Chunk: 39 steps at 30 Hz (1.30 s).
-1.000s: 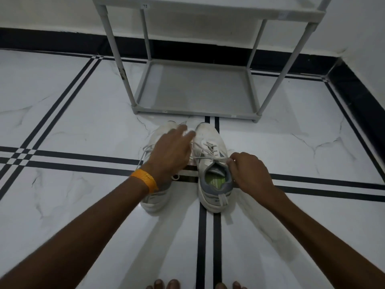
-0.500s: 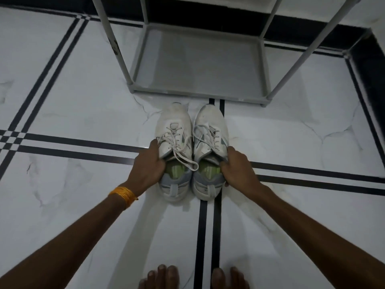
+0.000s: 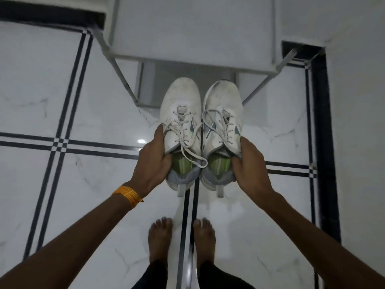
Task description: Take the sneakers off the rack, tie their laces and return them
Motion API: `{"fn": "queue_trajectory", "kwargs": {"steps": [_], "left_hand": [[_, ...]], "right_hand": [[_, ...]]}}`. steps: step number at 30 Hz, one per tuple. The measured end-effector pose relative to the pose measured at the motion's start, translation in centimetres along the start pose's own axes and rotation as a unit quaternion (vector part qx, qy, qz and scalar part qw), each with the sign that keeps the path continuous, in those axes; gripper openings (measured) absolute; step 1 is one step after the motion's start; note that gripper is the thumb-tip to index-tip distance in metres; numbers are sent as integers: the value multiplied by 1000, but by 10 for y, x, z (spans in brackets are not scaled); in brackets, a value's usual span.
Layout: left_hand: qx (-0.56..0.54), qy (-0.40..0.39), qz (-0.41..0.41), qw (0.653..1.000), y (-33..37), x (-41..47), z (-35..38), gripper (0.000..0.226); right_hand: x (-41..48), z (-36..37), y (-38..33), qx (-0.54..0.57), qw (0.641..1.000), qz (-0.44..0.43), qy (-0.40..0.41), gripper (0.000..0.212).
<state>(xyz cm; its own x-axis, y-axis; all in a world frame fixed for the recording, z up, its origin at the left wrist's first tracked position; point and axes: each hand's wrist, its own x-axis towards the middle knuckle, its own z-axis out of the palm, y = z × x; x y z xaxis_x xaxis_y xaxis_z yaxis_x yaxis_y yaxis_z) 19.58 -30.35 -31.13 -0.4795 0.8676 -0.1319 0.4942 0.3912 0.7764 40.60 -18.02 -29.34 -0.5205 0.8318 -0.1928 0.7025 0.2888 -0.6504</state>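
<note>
Two white sneakers with green insoles hang side by side in the air, toes pointing at the rack. My left hand (image 3: 153, 163) grips the left sneaker (image 3: 180, 113) by its collar, fingers inside the opening. My right hand (image 3: 249, 165) holds the right sneaker (image 3: 224, 109) the same way. Both have laces tied over the tongue, and one long lace end trails across the left sneaker's opening. The grey shoe rack (image 3: 193, 34) stands just beyond the toes, its top shelf seen from above.
White marble floor (image 3: 62, 205) with black inlay lines lies all around. My bare feet (image 3: 181, 240) stand below the sneakers. A white wall (image 3: 358, 101) with a black skirting runs along the right. The rack's slanted legs (image 3: 123, 80) reach the floor on both sides.
Both hands have lifted the pair of sneakers off the floor. The view has risen and now looks down on the rack's top shelf.
</note>
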Motion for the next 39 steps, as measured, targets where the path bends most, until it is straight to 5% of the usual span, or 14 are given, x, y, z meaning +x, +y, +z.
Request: {"fn": "queue_trajectory", "kwargs": {"steps": [11, 26, 36, 39], "left_hand": [[19, 14, -12, 1000, 171, 110, -131, 64], [70, -35, -46, 996, 89, 313, -102, 54], [87, -45, -29, 995, 57, 350, -83, 56], [172, -79, -51, 981, 72, 349, -94, 59]], "right_hand": [[98, -158, -134, 10, 1000, -4, 27, 37], [315, -106, -113, -64, 995, 67, -38, 26], [349, -80, -86, -66, 995, 56, -48, 32], [342, -94, -100, -123, 983, 85, -106, 44]]}}
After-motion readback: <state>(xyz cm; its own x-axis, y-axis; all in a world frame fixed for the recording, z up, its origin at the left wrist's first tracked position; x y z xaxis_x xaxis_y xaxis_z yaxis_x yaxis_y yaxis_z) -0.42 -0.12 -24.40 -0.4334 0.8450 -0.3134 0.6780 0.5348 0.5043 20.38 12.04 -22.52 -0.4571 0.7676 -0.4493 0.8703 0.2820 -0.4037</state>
